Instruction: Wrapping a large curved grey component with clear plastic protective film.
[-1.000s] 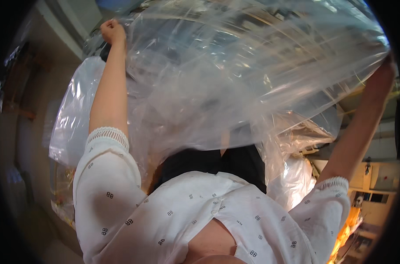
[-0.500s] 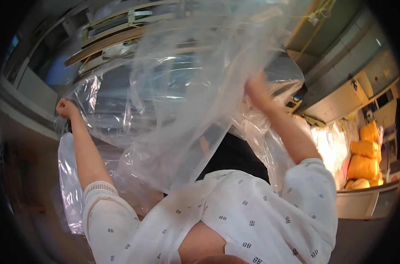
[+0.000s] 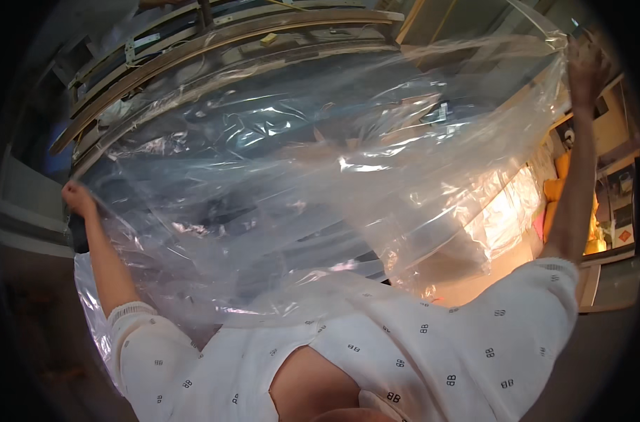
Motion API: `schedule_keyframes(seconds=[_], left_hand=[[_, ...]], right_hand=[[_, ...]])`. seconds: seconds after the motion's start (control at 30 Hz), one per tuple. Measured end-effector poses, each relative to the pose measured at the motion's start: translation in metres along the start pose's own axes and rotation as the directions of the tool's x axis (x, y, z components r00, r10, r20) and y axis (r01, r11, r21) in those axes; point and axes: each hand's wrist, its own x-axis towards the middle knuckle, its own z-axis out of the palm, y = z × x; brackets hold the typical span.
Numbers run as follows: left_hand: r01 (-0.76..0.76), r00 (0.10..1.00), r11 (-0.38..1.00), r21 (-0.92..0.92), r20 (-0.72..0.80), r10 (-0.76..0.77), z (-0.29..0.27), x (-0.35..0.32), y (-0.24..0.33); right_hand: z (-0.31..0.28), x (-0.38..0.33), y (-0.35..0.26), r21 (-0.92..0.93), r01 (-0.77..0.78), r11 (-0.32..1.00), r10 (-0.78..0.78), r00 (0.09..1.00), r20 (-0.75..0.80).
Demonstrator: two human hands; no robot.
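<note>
A wide sheet of clear plastic film (image 3: 292,183) is stretched between my two hands, wrinkled and shiny. At the far left my left hand (image 3: 78,199) is closed on the film's edge. Up at the right, with the arm extended, my right hand (image 3: 589,70) grips a gathered corner of the film. The sheet hangs in front of my body and over a dark surface that shows dimly through it. What lies under the film is mostly blurred by it.
Beyond the film runs a long wooden rail (image 3: 228,34) with slats behind it, and a small yellow block (image 3: 269,39) beside it. Orange-yellow bundles (image 3: 555,190) sit on the right near a brightly lit pile of plastic. A pale wall ledge (image 3: 32,225) lies at left.
My right hand has swung up and out to the right, pulling the film from a loose hanging fold into a wide spread. My left hand has moved slightly left and down, still gripping.
</note>
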Motion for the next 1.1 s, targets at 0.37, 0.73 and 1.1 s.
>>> schedule_keyframes(seconds=[0.37,0.73,1.1], left_hand=[[-0.239,0.960,0.894,0.378,0.233,0.158,-0.083,-0.006,-0.040],[-0.147,0.978,0.916,0.374,0.196,0.077,-0.089,-0.006,-0.027],[-0.157,0.988,0.922,0.353,0.059,0.145,-0.096,0.007,-0.055]], right_hand=[[0.059,-0.226,-0.247,0.641,-0.578,0.505,-0.122,0.688,0.716],[0.137,-0.189,-0.293,0.636,-0.162,0.754,-0.205,0.862,0.463],[0.121,-0.204,-0.295,0.436,-0.859,0.268,-0.374,0.324,0.869]])
